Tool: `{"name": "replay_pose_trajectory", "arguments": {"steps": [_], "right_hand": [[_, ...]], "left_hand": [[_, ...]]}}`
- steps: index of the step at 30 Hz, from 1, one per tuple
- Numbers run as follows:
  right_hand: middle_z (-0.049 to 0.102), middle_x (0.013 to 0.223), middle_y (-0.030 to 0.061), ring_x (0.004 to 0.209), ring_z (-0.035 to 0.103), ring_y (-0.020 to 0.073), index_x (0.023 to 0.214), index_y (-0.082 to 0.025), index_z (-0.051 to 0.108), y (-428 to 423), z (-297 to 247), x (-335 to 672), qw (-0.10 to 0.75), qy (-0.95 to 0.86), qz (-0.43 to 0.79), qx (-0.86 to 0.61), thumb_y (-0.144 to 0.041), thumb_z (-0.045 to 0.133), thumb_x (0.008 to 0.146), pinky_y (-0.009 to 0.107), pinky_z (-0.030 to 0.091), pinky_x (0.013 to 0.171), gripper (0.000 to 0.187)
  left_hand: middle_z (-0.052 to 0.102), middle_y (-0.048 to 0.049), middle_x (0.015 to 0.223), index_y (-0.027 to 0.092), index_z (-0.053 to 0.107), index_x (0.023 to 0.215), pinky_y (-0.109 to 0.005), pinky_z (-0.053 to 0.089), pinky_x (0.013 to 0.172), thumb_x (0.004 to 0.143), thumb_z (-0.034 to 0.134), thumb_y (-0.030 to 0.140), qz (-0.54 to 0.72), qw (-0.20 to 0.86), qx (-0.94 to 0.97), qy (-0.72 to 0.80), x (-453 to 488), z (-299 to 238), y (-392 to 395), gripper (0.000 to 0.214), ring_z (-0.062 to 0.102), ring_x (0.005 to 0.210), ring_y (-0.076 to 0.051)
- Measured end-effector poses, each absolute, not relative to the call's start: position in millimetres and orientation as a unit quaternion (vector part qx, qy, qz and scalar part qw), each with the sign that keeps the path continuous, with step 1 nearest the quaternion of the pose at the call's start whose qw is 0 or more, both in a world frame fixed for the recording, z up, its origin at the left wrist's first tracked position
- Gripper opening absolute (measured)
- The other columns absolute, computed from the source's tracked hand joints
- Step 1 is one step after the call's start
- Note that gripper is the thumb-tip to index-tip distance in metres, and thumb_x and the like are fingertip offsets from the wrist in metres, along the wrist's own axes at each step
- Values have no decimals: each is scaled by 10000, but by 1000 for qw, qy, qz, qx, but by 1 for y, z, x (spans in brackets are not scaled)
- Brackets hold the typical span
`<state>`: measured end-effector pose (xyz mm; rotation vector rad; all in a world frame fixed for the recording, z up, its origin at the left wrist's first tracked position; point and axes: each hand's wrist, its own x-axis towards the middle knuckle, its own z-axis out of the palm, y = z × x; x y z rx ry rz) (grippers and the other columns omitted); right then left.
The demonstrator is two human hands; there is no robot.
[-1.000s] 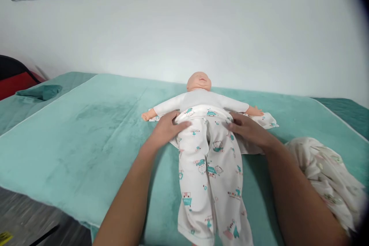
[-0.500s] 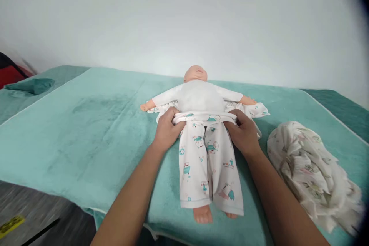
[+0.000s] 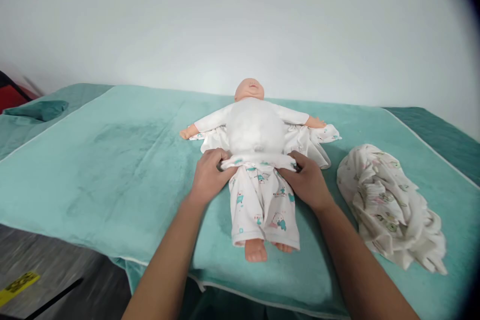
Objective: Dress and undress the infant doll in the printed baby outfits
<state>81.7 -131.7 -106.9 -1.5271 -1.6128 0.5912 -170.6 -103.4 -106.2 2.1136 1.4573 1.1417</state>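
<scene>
A baby doll (image 3: 255, 127) lies on its back with its arms spread and its head toward the wall. On its legs are white printed trousers (image 3: 262, 205), and both feet show below the hems. My left hand (image 3: 212, 172) pinches one side of the folded waistband, thumb toward the middle. At the opposite side, my right hand (image 3: 305, 180) grips the waistband in the same way. The band sits just below the doll's white rounded belly. A printed baby top (image 3: 313, 145) is spread under the doll's back and arms.
A crumpled white patterned cloth (image 3: 390, 205) lies to the right of my right forearm. The green cover (image 3: 112, 170) spreads over the table up to a white wall (image 3: 240, 25). At the lower left, a yellow label (image 3: 18, 287) shows near the floor.
Both hands have drawn the waistband down toward the feet, baring more of the belly. The trouser legs now bunch more. The view has shifted slightly.
</scene>
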Motion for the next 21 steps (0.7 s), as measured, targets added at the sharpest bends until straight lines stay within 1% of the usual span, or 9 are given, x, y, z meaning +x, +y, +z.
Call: {"name": "replay_pose_trajectory", "arguments": {"steps": [3,5,7,9,11,14,16,18,21], "right_hand": [[416,602,-68,613,386,121,685,-206,502,-146,-111,68,503,-573,127,-635,-269,630,761,254,313,577,161],[438,612,-71,599,384,118,720,-209,517,-151,-111,66,515,-552,150,-638,-250,619,760,248,317,563,117],[481,648,-68,609,405,121,779,-212,544,-153,-110,69,490,-569,219,-623,-244,602,774,245,329,562,66],[511,697,-62,639,430,127,848,-215,565,-157,-109,75,453,-600,285,-595,-260,601,798,247,350,584,76],[518,737,-58,668,444,133,921,-222,579,-163,-107,82,412,-626,340,-569,-321,637,818,250,367,601,155],[544,819,-41,727,475,149,1029,-235,586,-176,-107,89,372,-651,387,-537,-420,706,805,262,392,633,314],[554,818,-29,738,485,157,973,-228,598,-183,-111,89,377,-659,373,-533,-418,710,806,271,392,640,277],[543,754,-24,716,477,160,837,-216,591,-189,-118,86,401,-663,314,-549,-357,687,811,279,377,633,172],[511,697,-27,678,449,153,731,-215,530,-195,-125,79,450,-646,245,-566,-264,641,802,282,353,615,140]], "left_hand": [[501,32,667,220,432,707,-273,347,637,799,573,255,448,74,745,488,-163,-117,-108,172,466,638,-141],[526,35,698,223,464,766,-265,350,620,785,563,234,445,96,739,496,-162,-120,-111,101,477,622,-135],[576,32,788,224,504,872,-256,384,658,763,581,209,435,159,726,508,-163,-118,-115,133,519,681,-137],[587,26,868,225,517,951,-252,412,704,777,596,214,422,237,717,502,-167,-113,-121,192,536,752,-142],[569,10,941,226,517,999,-254,430,752,807,629,268,403,304,716,482,-172,-108,-128,226,536,828,-151],[539,-24,1088,221,512,1005,-274,430,865,762,738,351,383,343,735,441,-178,-106,-141,356,531,997,-181],[548,-20,1069,213,505,911,-279,422,868,738,763,329,380,338,746,430,-178,-110,-149,331,531,994,-182],[560,7,929,211,477,814,-276,415,802,757,723,262,387,313,740,452,-176,-116,-156,258,531,878,-163],[557,25,837,215,473,810,-287,410,774,774,661,186,407,269,719,496,-170,-123,-167,194,526,811,-157]]}}
